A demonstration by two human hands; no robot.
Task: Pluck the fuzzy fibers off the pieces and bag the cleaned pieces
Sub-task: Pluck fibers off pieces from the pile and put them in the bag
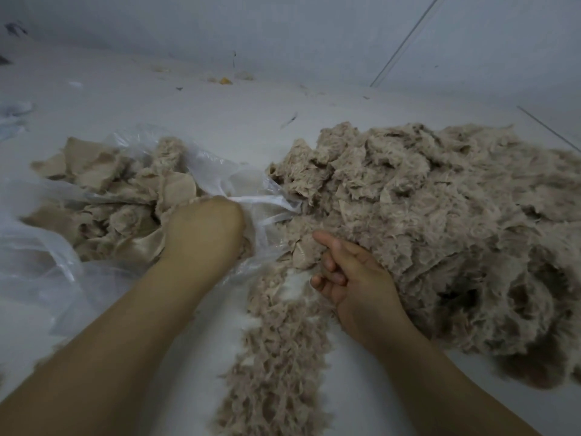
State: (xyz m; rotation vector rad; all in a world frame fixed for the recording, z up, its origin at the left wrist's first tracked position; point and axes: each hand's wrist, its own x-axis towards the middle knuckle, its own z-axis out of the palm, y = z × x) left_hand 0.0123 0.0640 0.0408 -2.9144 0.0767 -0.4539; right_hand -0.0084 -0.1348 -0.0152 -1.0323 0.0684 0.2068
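Note:
A clear plastic bag [220, 171] lies open on the floor at the left, filled with beige cleaned pieces [103, 184]. My left hand [204, 228] reaches into the bag's mouth; its fingers are hidden under the wrist, so what it holds cannot be seen. A large heap of fuzzy beige pieces [440, 221] covers the right side. My right hand [349, 272] rests at the heap's near edge, thumb up and fingers loosely curled, next to a small piece [303, 253]. A strip of plucked fibers [276, 357] runs between my forearms.
The pale floor [188, 114] carries small scraps, among them an orange bit [225, 80] near the far wall [283, 26]. More crumpled clear plastic [15, 114] lies at the left edge.

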